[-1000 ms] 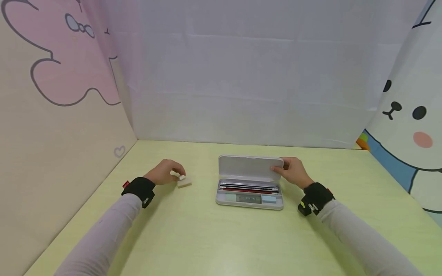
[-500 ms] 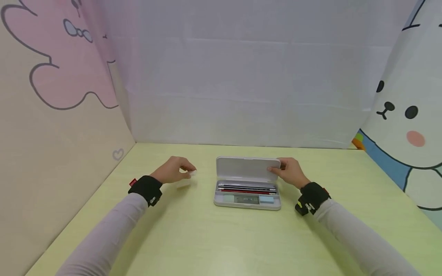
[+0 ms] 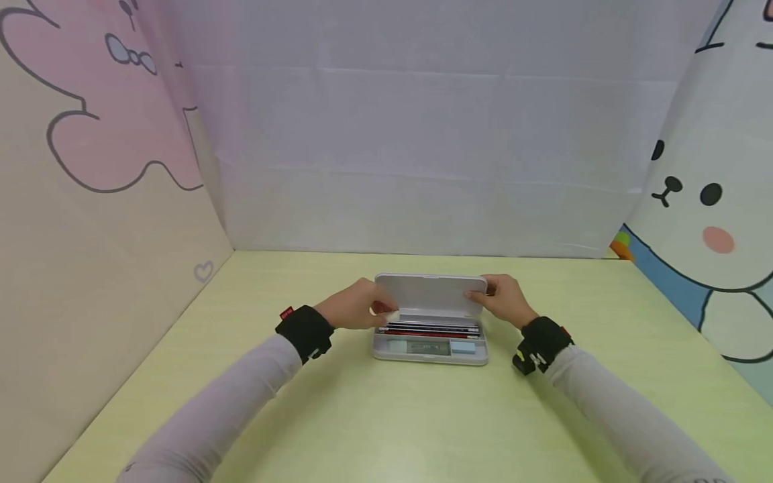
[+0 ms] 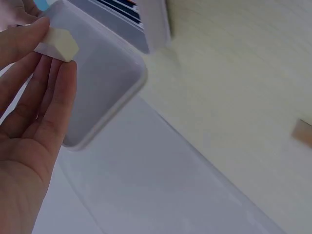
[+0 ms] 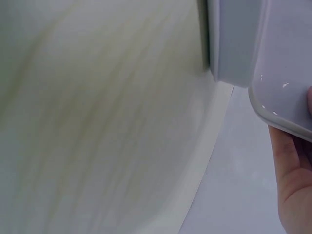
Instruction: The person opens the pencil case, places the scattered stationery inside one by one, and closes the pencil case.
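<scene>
My left hand (image 3: 357, 305) pinches a small white eraser (image 4: 61, 44) between thumb and fingertips. It is over the left end of an open pale grey pencil case (image 3: 423, 295). Inside the case lie several dark pencils and a red one (image 3: 431, 332). Its front row holds a grey-windowed piece (image 3: 429, 347) and a light blue block (image 3: 463, 347). With thumb inside and fingers behind, my right hand (image 3: 509, 300) grips the right end of the raised lid. The right wrist view shows the lid corner (image 5: 282, 100) beside those fingers.
A small tan piece (image 4: 304, 132) lies on the table at the edge of the left wrist view; in the head view my left arm hides its spot. A pale wall sheet (image 3: 410, 215) stands behind the pale yellow table (image 3: 423, 416), with printed panels at both sides.
My left hand has lifted the white eraser from beside the tan piece and carried it right to the case. The right hand has stayed on the lid.
</scene>
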`<action>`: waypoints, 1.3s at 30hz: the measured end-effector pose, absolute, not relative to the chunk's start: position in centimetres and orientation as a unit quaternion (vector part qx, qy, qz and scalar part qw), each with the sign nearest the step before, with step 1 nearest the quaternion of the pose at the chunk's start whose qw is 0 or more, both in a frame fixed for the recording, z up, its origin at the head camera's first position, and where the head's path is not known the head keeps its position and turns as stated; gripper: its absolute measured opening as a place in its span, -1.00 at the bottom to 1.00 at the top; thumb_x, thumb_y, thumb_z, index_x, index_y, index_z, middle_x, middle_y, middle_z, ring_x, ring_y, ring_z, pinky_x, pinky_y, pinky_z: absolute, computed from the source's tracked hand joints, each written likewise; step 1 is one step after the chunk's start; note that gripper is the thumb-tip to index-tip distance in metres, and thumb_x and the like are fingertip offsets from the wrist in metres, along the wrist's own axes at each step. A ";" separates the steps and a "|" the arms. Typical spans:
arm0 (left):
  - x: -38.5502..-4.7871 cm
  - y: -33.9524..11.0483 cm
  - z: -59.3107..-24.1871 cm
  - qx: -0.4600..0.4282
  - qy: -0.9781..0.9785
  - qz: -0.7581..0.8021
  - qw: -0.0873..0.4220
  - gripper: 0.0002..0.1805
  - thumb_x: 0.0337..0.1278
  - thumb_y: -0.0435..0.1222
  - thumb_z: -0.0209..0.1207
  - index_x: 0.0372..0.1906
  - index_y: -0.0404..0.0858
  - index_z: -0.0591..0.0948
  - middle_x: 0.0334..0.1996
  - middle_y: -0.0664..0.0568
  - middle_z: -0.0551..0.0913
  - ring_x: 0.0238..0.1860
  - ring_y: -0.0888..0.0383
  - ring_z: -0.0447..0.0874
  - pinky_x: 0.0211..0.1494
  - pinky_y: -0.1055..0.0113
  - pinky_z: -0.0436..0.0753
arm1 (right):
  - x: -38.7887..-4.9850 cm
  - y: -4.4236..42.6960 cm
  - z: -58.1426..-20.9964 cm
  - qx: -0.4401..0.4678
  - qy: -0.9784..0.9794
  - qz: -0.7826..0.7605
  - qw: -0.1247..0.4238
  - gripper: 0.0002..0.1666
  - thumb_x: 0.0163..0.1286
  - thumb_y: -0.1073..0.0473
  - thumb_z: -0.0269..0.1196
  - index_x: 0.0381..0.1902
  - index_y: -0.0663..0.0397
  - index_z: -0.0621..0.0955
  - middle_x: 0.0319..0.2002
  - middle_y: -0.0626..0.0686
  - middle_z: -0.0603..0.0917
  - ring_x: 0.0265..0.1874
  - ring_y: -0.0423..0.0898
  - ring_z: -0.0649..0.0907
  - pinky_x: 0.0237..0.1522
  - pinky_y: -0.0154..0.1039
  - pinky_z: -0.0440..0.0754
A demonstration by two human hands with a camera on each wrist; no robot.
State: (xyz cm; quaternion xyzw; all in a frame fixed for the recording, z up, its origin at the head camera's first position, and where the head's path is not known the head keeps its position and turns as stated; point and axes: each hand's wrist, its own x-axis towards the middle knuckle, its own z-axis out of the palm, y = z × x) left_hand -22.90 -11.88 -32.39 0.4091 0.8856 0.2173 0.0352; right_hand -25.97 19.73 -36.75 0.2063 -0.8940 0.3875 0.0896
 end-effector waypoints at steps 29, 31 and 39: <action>-22.6 1.0 -33.9 0.471 0.868 0.147 0.051 -0.83 -0.02 -0.41 0.30 -0.26 -0.20 0.74 -0.40 0.11 0.71 -0.40 0.33 0.54 -0.28 0.61 0.51 | -26.1 20.0 -36.8 0.210 -0.886 0.402 0.097 -0.86 0.22 0.26 0.35 -0.39 0.28 0.67 -0.36 0.25 0.74 -0.48 -0.36 0.63 -0.42 -0.47 0.55; -22.7 1.4 -34.2 0.475 0.867 0.142 0.052 -0.84 -0.02 -0.42 0.29 -0.27 -0.21 0.74 -0.40 0.10 0.72 -0.41 0.33 0.56 -0.29 0.61 0.52 | -26.0 20.1 -36.8 0.213 -0.884 0.405 0.096 -0.86 0.22 0.26 0.35 -0.40 0.27 0.67 -0.36 0.25 0.73 -0.46 -0.32 0.66 -0.41 -0.47 0.56; -22.9 2.2 -35.4 0.473 0.871 0.128 0.041 -0.86 -0.04 -0.46 0.26 -0.34 -0.22 0.72 -0.56 0.14 0.57 -0.55 0.33 0.36 -0.46 0.61 0.32 | -26.0 20.0 -36.8 0.214 -0.882 0.412 0.085 -0.84 0.24 0.23 0.34 -0.43 0.26 0.65 -0.38 0.25 0.73 -0.52 -0.35 0.59 -0.48 -0.44 0.46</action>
